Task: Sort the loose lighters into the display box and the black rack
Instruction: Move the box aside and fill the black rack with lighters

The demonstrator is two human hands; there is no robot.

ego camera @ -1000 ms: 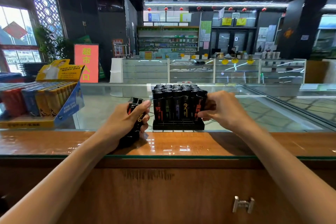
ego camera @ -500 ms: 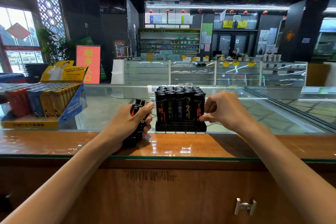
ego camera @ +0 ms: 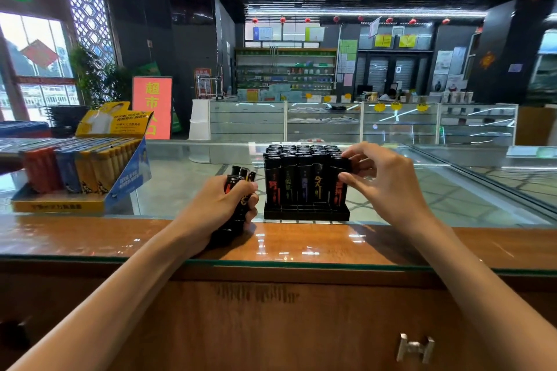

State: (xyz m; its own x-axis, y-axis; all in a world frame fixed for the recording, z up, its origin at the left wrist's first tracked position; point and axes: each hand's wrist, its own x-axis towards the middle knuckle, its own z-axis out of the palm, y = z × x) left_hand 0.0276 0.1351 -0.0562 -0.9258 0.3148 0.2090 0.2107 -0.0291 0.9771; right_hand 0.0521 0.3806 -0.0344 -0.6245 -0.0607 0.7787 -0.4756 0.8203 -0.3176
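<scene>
A person's left hand (ego camera: 220,208) grips a bundle of black lighters (ego camera: 241,175) upright, the heel of the hand resting on the wooden ledge (ego camera: 301,239), just left of the black rack (ego camera: 306,214); the bundle sits close by, apparently as a ready supply for the rack. The right hand (ego camera: 382,181) pinches the top of the corner lighter (ego camera: 338,190) at the rack's front right, thumb below and fingertips curled over its cap, seemingly seating it in its slot; whether it is fully down cannot be told. The rack stands on the glass counter (ego camera: 180,184) at the ledge's far edge, its front row of five filled. The yellow-and-blue display box (ego camera: 129,178) lies well to the left, holding rows of red, blue and yellow lighters. Both forearms reach forward across the ledge, the left low, the right raised to cap height.
</scene>
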